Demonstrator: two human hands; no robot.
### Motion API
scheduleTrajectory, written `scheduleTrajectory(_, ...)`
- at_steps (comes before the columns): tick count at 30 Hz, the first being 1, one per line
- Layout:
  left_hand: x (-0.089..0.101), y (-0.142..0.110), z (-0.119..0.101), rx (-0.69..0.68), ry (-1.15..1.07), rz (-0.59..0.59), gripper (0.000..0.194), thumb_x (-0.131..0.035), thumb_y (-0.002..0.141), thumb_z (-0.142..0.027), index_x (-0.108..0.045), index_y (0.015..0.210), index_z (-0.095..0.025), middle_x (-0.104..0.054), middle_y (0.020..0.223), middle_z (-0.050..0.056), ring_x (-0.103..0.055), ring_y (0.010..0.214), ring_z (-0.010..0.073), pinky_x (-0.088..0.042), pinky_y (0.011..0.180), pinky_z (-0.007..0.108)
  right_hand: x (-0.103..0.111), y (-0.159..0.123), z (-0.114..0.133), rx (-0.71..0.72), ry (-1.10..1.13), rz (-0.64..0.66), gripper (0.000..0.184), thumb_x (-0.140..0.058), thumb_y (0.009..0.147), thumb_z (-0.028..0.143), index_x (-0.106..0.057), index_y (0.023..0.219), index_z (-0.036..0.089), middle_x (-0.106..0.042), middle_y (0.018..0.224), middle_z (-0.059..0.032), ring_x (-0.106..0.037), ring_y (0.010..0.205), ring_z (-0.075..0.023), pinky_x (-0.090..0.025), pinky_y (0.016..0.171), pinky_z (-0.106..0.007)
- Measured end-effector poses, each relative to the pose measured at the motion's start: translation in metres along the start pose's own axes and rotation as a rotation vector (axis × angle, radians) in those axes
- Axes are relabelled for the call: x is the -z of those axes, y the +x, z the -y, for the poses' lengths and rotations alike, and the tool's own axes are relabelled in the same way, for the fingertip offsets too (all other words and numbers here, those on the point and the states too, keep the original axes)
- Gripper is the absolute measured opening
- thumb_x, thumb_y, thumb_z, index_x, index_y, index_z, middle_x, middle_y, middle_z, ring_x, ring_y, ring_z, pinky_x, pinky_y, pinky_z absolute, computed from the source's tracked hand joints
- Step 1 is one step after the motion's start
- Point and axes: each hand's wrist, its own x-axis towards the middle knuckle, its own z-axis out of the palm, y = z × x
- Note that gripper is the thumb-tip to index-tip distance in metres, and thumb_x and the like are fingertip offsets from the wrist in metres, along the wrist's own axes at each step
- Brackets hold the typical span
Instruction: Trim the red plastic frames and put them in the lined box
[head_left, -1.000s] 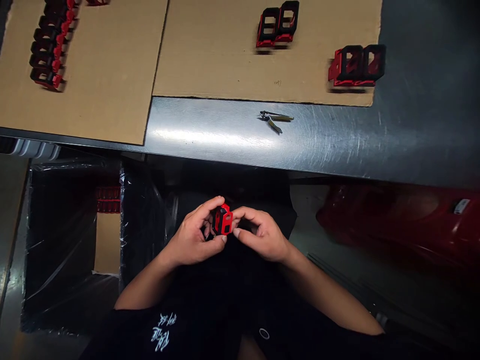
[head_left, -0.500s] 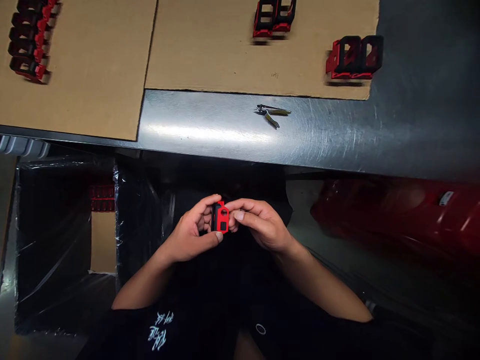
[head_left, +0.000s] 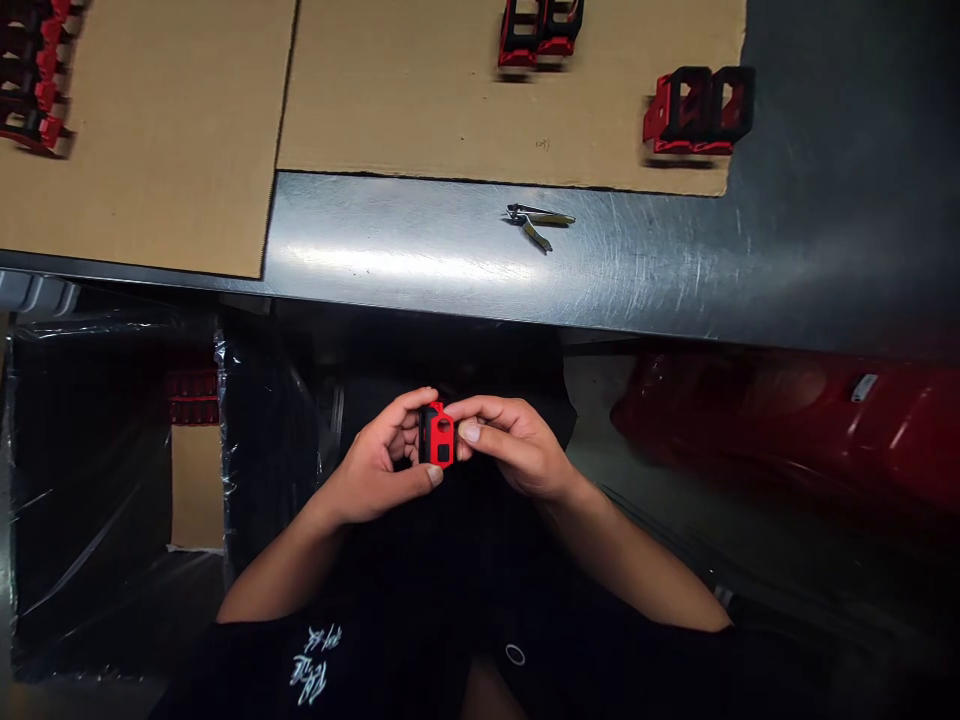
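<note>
My left hand (head_left: 382, 463) grips a small red and black plastic housing (head_left: 442, 446) between thumb and fingers, in front of my body and below the bench edge. The housing's red face, with a round hole and a square black inset, is turned up towards me. From the other side my right hand (head_left: 521, 450) pinches the housing's right edge, its index finger and thumb close to the round hole. Its remaining fingers are curled and partly hidden. On the metal bench beyond lies a pair of nippers (head_left: 536, 222), jaws to the left and handles spread.
Cardboard sheets (head_left: 405, 125) cover much of the metal bench (head_left: 420, 245). Red and black housings stand in a row (head_left: 41, 80) at left, with pairs at the back (head_left: 538, 30) and right (head_left: 697, 112). A plastic-lined bin (head_left: 112, 470) holds more red parts (head_left: 193, 398). A red glossy object (head_left: 787, 420) sits at right.
The view has shifted slightly, so the bench and its contents appear a little further left. My right thumb is nearer the housing's edge; my left hand keeps its hold.
</note>
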Motion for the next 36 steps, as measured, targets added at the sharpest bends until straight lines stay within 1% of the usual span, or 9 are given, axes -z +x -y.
scheduleTrajectory(5, 0.002, 0.002, 0.0, -0.003, -0.173, 0.071, 0.069, -0.081, 0.083, -0.023, -0.051, 0.144, -0.034, -0.066, 0.117, 0.007, -0.069, 0.085, 0.0134, -0.058, 0.071, 0.023, 0.001, -0.002, 0.003, 0.063, -0.09, 0.076, 0.036, -0.082, 0.081, 0.044, -0.079, 0.106, 0.018, -0.063, 0.066, 0.0024, -0.058, 0.06, -0.0108, -0.05, 0.062, -0.026)
scheduleTrajectory(8, 0.003, 0.002, -0.001, 0.021, -0.202, 0.095, 0.07, -0.081, 0.083, -0.025, -0.049, 0.146, -0.032, -0.065, 0.117, 0.009, -0.069, 0.086, 0.0151, -0.06, 0.071, 0.026, 0.002, -0.003, 0.001, 0.077, -0.126, 0.08, 0.038, -0.084, 0.081, 0.042, -0.079, 0.109, 0.018, -0.056, 0.062, 0.0057, -0.052, 0.055, -0.0081, -0.047, 0.059, -0.023)
scheduleTrajectory(11, 0.003, 0.003, -0.001, 0.033, -0.221, 0.111, 0.07, -0.08, 0.084, -0.026, -0.048, 0.146, -0.032, -0.064, 0.121, 0.01, -0.069, 0.089, 0.0166, -0.061, 0.071, 0.026, 0.003, -0.003, -0.002, 0.083, -0.134, 0.085, 0.039, -0.086, 0.079, 0.041, -0.079, 0.11, 0.018, -0.052, 0.06, 0.0074, -0.051, 0.055, -0.0077, -0.046, 0.06, -0.024)
scheduleTrajectory(15, 0.002, 0.004, -0.001, 0.023, -0.247, 0.123, 0.068, -0.08, 0.085, -0.026, -0.049, 0.146, -0.032, -0.063, 0.118, 0.009, -0.067, 0.086, 0.0147, -0.061, 0.07, 0.025, 0.003, -0.003, -0.003, 0.083, -0.121, 0.087, 0.037, -0.085, 0.08, 0.039, -0.079, 0.11, 0.019, -0.05, 0.059, 0.0081, -0.049, 0.055, -0.0072, -0.045, 0.06, -0.023)
scheduleTrajectory(19, 0.002, 0.006, -0.001, 0.029, -0.29, 0.143, 0.065, -0.078, 0.086, -0.024, -0.051, 0.144, -0.033, -0.062, 0.113, 0.006, -0.065, 0.082, 0.0119, -0.061, 0.071, 0.026, 0.002, -0.002, -0.002, 0.072, -0.102, 0.084, 0.031, -0.084, 0.082, 0.036, -0.08, 0.108, 0.021, -0.048, 0.059, 0.0087, -0.048, 0.054, -0.0065, -0.043, 0.058, -0.022)
scheduleTrajectory(25, 0.005, 0.007, 0.005, 0.043, -0.315, 0.163, 0.067, -0.078, 0.087, -0.025, -0.05, 0.147, -0.031, -0.064, 0.114, 0.008, -0.068, 0.083, 0.0129, -0.062, 0.073, 0.027, 0.001, -0.002, -0.002, 0.051, -0.146, 0.034, 0.029, -0.084, 0.081, 0.036, -0.081, 0.104, 0.02, -0.047, 0.057, 0.0088, -0.046, 0.053, -0.0063, -0.041, 0.057, -0.022)
scheduleTrajectory(28, 0.007, 0.008, 0.007, 0.027, -0.319, 0.186, 0.067, -0.077, 0.088, -0.023, -0.05, 0.148, -0.033, -0.065, 0.114, 0.007, -0.068, 0.086, 0.0133, -0.061, 0.076, 0.027, 0.0, -0.002, 0.0, 0.046, -0.173, 0.028, 0.028, -0.083, 0.081, 0.036, -0.081, 0.103, 0.019, -0.047, 0.057, 0.0086, -0.046, 0.052, -0.006, -0.04, 0.055, -0.022)
scheduleTrajectory(34, 0.007, 0.011, 0.01, 0.028, -0.333, 0.208, 0.066, -0.076, 0.089, -0.022, -0.049, 0.147, -0.038, -0.066, 0.118, 0.007, -0.068, 0.095, 0.0157, -0.061, 0.082, 0.03, -0.005, -0.003, 0.008, 0.027, -0.224, 0.037, 0.028, -0.08, 0.084, 0.037, -0.081, 0.104, 0.018, -0.05, 0.054, 0.0076, -0.055, 0.05, -0.0092, -0.048, 0.057, -0.024)
scheduleTrajectory(36, 0.007, 0.011, 0.011, 0.033, -0.355, 0.226, 0.066, -0.076, 0.089, -0.022, -0.049, 0.147, -0.039, -0.065, 0.122, 0.007, -0.068, 0.097, 0.0162, -0.061, 0.083, 0.031, -0.007, -0.004, 0.01, 0.022, -0.263, 0.026, 0.028, -0.079, 0.084, 0.036, -0.081, 0.106, 0.018, -0.048, 0.053, 0.008, -0.054, 0.049, -0.0085, -0.046, 0.054, -0.023)
